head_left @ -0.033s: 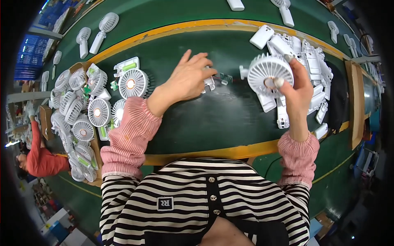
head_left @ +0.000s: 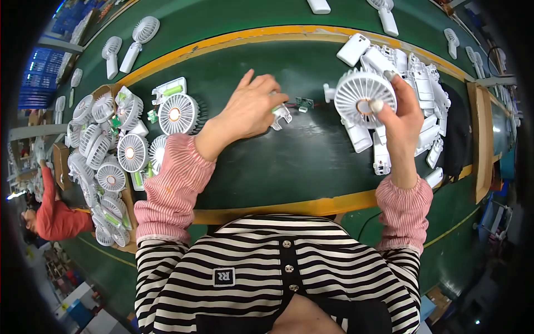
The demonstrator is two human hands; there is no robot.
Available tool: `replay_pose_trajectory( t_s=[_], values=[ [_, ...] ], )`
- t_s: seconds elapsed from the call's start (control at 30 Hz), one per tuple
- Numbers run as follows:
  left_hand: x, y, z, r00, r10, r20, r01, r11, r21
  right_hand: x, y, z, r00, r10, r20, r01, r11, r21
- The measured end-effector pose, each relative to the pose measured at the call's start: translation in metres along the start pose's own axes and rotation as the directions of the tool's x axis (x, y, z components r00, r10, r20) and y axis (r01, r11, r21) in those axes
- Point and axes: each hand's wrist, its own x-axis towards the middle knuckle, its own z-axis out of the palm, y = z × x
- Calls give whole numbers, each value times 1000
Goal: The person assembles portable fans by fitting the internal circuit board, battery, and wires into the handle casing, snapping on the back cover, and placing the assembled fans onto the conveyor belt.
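My right hand grips a round white fan head, thumb on its front grille near the orange-ringed centre. A short white neck sticks out from the fan head's left side. My left hand has its fingers curled over a white plastic housing piece, which they mostly hide. Between the hands a small green circuit board hangs or lies on thin wires that run toward the fan head. Left of my left hand lies another white fan head, beside an open housing with a green battery.
A heap of fan heads fills a cardboard box at left. White housing shells are piled at right, behind my right hand. Finished-looking handheld fans lie on the green surface beyond the yellow edge. A person in red is at far left.
My left hand has shifted slightly left with the white housing piece, which shows more now. The circuit board shows more fully. My right hand still holds the fan head, barely moved.
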Motion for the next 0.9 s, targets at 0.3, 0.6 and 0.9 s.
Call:
replay_pose_trajectory(
  t_s=[0.3, 0.6, 0.9],
  values=[
    [-16, 29, 10, 950, -305, 73, 313, 930, -193, 38, 5, 12, 994, 63, 90, -82, 967, 239],
    [-78, 79, 38, 911, -150, 383, 135, -770, -624, 15, 0, 31, 907, 100, 410, -271, 883, 384],
    [-120, 106, 20, 792, -471, 389, 229, -362, -904, -44, -24, 93, 872, 153, 466, -266, 946, 187]
  ],
)
